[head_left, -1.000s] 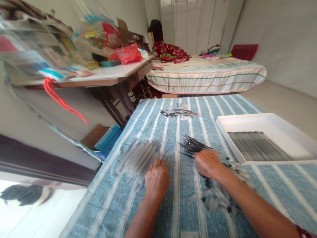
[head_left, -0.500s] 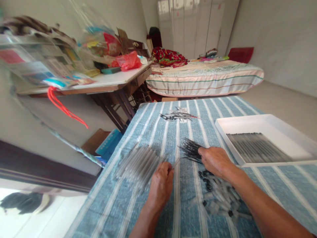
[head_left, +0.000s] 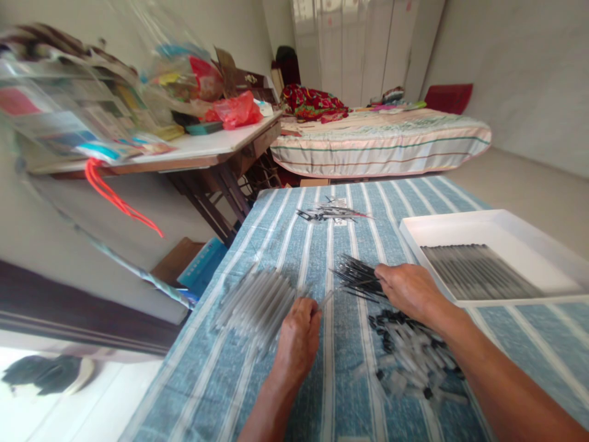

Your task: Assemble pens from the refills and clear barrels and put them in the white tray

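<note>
1. Striped cloth: beneath all items below.
2. White tray: right side; dark-tipped grey rods lined up inside.
3. Grey tubes: piled beside left hand.
4. Short clear pieces, some black-ended: heaped below right hand.
5. Right hand: fingertips together at black rods; cannot tell whether one is pinched.
6. Left hand: pinching thin clear tube.

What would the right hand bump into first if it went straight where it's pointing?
Probably the thin black sticks. The right hand seems right at their ends, maybe touching some.
</note>
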The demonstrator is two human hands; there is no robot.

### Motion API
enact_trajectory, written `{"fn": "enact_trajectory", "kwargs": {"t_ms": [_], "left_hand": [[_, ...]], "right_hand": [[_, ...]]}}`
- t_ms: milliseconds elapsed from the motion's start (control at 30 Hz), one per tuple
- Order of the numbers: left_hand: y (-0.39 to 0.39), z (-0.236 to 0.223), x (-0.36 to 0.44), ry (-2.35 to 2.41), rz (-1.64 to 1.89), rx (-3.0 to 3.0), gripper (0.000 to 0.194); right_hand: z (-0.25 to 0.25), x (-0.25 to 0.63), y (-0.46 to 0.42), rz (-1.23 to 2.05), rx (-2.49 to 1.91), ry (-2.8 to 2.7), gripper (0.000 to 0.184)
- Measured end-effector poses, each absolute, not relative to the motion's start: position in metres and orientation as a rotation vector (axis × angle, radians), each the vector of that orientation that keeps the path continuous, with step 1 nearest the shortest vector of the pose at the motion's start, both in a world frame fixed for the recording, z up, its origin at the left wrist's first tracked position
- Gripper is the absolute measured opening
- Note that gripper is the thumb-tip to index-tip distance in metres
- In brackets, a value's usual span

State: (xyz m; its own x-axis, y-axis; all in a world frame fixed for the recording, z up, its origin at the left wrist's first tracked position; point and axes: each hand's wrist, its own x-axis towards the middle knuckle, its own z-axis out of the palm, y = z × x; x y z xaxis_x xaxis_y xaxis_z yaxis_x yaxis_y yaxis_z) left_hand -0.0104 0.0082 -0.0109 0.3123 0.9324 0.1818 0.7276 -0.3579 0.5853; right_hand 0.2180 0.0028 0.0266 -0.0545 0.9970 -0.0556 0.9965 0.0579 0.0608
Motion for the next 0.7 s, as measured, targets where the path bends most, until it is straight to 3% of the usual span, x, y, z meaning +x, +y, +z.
{"fn": "enact_trajectory", "kwargs": {"t_ms": [400,700], "left_hand": [[0.008,-0.0135,-0.0102,1.35,0.72,2.163,0.011],[0.0081,-0.0104,-0.0133,1.231,0.596,1.819,0.004]], "right_hand": [[0.0299,0.2119,-0.0004,0.061,2.052,2.316,0.021],[0.0274,0.2169,-0.0023,0.159,2.064,2.401,0.023]]}}
